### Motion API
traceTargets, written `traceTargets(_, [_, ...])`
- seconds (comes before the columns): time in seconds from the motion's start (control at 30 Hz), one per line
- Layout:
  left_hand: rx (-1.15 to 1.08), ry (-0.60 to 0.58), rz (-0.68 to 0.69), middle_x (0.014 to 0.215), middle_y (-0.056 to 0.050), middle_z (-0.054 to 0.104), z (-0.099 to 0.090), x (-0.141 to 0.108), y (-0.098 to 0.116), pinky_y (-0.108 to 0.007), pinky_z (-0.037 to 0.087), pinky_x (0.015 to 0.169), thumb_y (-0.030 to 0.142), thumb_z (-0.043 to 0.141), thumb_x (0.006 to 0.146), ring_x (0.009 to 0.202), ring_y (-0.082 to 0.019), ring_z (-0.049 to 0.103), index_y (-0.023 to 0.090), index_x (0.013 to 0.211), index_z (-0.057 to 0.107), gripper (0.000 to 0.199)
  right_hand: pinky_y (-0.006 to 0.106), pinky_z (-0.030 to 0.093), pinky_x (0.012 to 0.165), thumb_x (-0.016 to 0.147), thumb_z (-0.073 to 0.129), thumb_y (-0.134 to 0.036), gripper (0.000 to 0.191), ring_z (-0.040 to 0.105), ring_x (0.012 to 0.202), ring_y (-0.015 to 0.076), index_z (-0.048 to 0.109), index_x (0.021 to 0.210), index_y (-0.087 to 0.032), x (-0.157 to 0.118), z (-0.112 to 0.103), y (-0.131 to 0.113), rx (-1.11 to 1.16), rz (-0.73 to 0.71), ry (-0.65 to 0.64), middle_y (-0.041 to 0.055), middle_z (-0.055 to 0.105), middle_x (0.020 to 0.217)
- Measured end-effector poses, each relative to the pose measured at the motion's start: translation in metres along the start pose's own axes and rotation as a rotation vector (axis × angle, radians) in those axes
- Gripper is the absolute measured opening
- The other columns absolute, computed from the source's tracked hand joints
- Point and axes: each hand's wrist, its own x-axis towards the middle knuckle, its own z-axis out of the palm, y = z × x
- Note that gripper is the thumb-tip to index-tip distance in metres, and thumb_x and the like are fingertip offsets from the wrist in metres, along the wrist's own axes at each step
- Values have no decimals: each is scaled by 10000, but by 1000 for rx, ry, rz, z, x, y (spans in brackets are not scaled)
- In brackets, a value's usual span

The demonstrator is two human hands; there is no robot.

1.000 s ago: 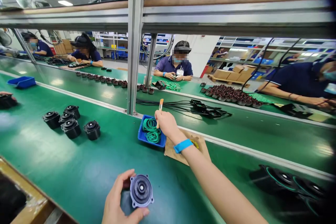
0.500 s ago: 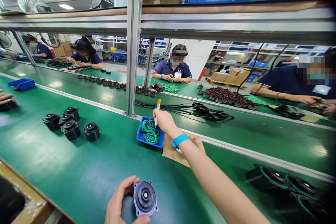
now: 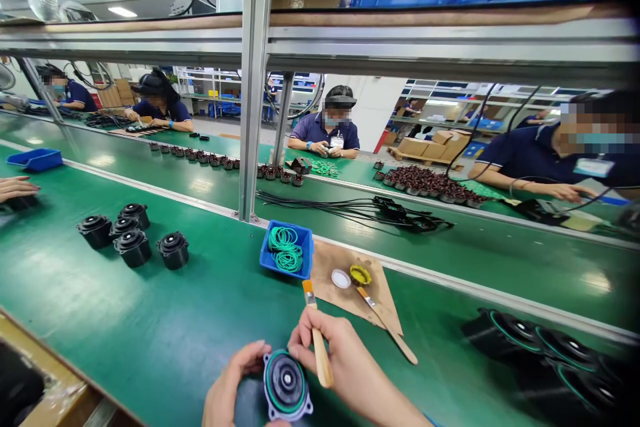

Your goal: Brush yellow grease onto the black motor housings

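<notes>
With our left hand (image 3: 233,380) we are gripping a round black motor (image 3: 287,383) by its left side, the fingers and thumb curving around it at the near edge of the green table (image 3: 200,320). Whether it is resting on the tabletop or hanging just above it, we cannot tell. A green ring (image 3: 269,383) is circling the motor's top. With our right hand (image 3: 333,350) we are holding a wooden brush (image 3: 319,343), bristles pointing away from us, and our fingertips are closing in at the motor's upper right edge; whether they are pressing on the ring, we cannot tell.

Beyond our hands, a blue tray (image 3: 307,250) is holding loose green rings (image 3: 286,250). Next to it, a piece of cardboard (image 3: 333,300) is bearing a yellow cup (image 3: 360,274) and a white lid (image 3: 341,279), while a second brush (image 3: 385,323) is lying with its handle sticking out past the cardboard's edge. To our left, five black motors (image 3: 133,250) are standing upright; to our right, more motors with green rings (image 3: 515,337) are sitting close together.
</notes>
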Motion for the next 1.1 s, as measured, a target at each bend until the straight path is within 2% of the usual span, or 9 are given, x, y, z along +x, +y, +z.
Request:
traceTargets(0.1, [143,-17,90,1246,-116,697,-4,3,7,-349,590,950,641,720,769,1110,-277,703,256,1311,586,677,258,508,652,914,610,-391,277,668,716,168,435,760,-240,-11,-6,2,-65,-92,56,27,728,823])
traceTargets(0.23, [372,-46,292,1274,-119,684,-12,14,18,-326,556,1000,611,690,814,1154,-269,682,257,1291,608,600,306,546,773,862,615,-666,435,699,898,217,475,848,-254,-25,-10,9,-198,-428,57,55,750,1002])
traceTargets(0.37, [483,-59,473,1140,-127,742,-18,31,32,-342,598,936,617,710,792,1087,-287,716,214,1190,639,571,364,541,863,934,555,-597,366,724,954,242,535,1053,-252,-30,-3,19,-384,-606,109,68,776,939])
traceTargets(0.43, [463,-67,491,1082,-134,758,-19,36,38,-336,621,887,618,689,811,1031,-280,741,198,1176,620,560,376,547,872,965,558,-520,305,736,931,238,558,1081,-237,-33,1,25,-425,-640,143,73,786,926])
traceTargets(0.53, [438,-50,497,1063,-157,764,-16,30,39,-289,634,837,554,640,879,973,-253,763,187,1113,586,438,385,566,848,960,623,-403,172,751,875,233,584,948,-235,-40,7,32,-432,-684,224,75,797,946])
traceTargets(0.7, [444,-15,423,1199,-186,717,-6,7,28,-295,623,878,394,620,940,1075,-256,728,206,1112,558,263,337,570,802,988,595,-227,130,761,758,193,577,860,-220,-47,7,33,-535,-804,290,54,809,901])
traceTargets(0.8, [405,12,344,1203,-159,712,-4,4,26,-302,601,928,416,603,949,1078,-240,723,212,1126,552,275,341,553,814,1007,564,-367,222,754,843,196,506,846,-226,-40,4,29,-468,-757,294,67,798,916])
traceTargets(0.93, [471,-68,328,1224,-144,695,-9,17,35,-286,567,981,453,586,949,1113,-233,704,183,1270,543,422,375,544,856,952,543,-598,374,724,982,227,450,911,-239,-27,2,25,-376,-670,243,101,771,1040])
traceTargets(1.1, [520,-174,418,1177,-148,713,-18,34,45,-240,572,946,474,549,959,1087,-216,719,146,1299,530,473,393,530,873,965,495,-617,394,721,969,235,487,955,-223,-21,5,27,-371,-683,172,121,764,1019])
